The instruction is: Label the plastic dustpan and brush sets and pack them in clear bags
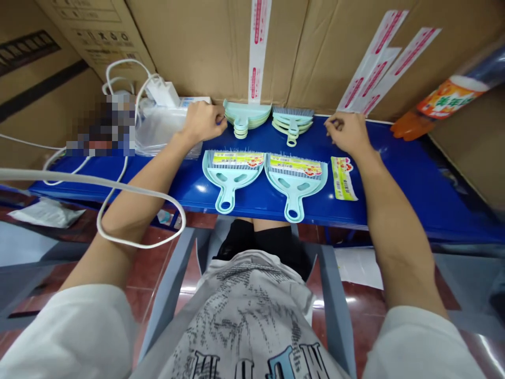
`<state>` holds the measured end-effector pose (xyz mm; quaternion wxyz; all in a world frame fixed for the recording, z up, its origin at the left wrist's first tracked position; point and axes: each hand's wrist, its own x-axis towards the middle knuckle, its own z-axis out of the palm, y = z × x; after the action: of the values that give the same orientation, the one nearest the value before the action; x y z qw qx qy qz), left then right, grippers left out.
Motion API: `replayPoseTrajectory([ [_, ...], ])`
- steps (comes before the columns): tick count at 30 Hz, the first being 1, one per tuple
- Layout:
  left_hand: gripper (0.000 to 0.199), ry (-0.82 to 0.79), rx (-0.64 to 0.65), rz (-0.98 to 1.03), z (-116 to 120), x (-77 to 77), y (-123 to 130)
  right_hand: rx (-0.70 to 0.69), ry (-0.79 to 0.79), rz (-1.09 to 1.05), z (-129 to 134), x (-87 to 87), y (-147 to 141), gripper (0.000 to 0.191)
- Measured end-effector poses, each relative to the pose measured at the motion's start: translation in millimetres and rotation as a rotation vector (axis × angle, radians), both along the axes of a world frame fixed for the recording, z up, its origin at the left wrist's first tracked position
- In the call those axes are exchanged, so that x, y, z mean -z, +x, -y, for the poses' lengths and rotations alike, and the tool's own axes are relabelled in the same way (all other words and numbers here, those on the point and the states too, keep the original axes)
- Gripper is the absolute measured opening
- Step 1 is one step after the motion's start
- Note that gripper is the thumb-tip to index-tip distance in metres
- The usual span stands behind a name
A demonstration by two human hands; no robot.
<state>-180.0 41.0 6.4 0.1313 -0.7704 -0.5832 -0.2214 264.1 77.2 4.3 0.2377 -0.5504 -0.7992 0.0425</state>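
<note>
My left hand (204,121) rests at the back of the table with its fingers curled in, just left of a stack of pale green dustpans (248,113). Nothing shows in it. Beside that stack lies a pile of small brushes (292,123) with grey bristles. My right hand (349,131) is also closed, fingertips bent together, to the right of the brushes and apart from them. In front, side by side, lie a left dustpan-and-brush set (226,181) and a right dustpan-and-brush set (295,184), each with a yellow label across its bristles. A loose yellow label (343,179) lies below my right hand.
Cardboard boxes (221,47) wall off the back of the blue table (181,184). Clear plastic bags (158,129) and a white charger (163,92) sit at left; a white cable (138,245) loops over my left forearm. An orange drink bottle (445,102) lies at right.
</note>
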Motion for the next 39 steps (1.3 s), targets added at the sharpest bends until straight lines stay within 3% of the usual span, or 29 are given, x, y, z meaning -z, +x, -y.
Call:
replayPoseTrajectory([
  [6, 0.049, -0.011, 0.077, 0.016, 15, -9.8, 12, -0.115, -0.072, 0.051, 26, -17.4, -26, 0.04],
  [11, 0.045, -0.04, 0.09, -0.073, 30, -22.3, 32, -0.17, -0.004, 0.157, 22, -16.2, -27, 0.035],
  [17, 0.048, 0.003, 0.13, -0.05, 25, -14.7, 33, -0.135, 0.048, 0.181, 3, -8.6, -13, 0.031],
  [29, 0.04, 0.022, 0.129, -0.006, 19, -7.0, 27, -0.175, 0.049, 0.121, 16, -19.8, -14, 0.034],
  [35, 0.042, 0.036, 0.149, -0.014, 24, -7.3, 30, -0.115, 0.052, 0.053, 22, -27.4, -8, 0.039],
  [37, 0.043, 0.039, 0.158, -0.019, 26, -9.0, 31, -0.106, 0.032, 0.06, 27, -31.9, -13, 0.041],
  [39, 0.043, 0.034, 0.164, -0.023, 27, -10.5, 32, -0.178, -0.108, 0.075, 34, -36.2, -22, 0.043],
])
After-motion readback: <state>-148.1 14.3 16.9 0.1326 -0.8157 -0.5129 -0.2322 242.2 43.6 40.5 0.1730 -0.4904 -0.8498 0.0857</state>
